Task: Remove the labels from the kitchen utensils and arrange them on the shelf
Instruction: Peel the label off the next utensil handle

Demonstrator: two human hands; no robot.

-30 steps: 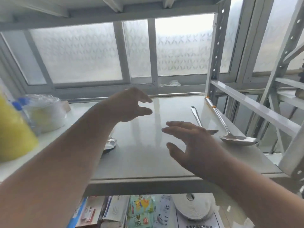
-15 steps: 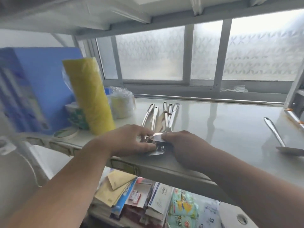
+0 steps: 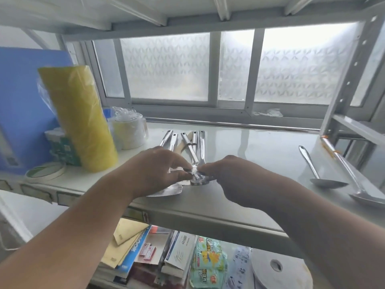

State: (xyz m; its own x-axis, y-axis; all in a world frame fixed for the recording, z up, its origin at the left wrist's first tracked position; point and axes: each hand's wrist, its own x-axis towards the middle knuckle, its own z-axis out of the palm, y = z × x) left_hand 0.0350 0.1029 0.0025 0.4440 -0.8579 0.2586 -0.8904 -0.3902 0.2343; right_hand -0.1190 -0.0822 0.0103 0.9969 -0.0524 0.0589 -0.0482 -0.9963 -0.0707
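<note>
Both hands working at the bundle of utensils (image 3: pixel 187 147) lying on the shelf (image 3: pixel 260 155); left hand (image 3: pixel 158 170) and right hand (image 3: pixel 227 174) pinching a label (image 3: pixel 198 177) on a spoon bowl. Label-peeling step underway. Next likely needs a steady pull, utensil held down

utensil heads (image 3: pixel 166 189): mostly covered by the left hand (image 3: pixel 154 170) and right hand (image 3: pixel 231 178) — kinds unclear
label (image 3: pixel 198 177): print too blurred to read
ladle (image 3: pixel 362 190): bowl cut off at the right edge
blue board (image 3: pixel 23 101): runs off the left edge
</note>
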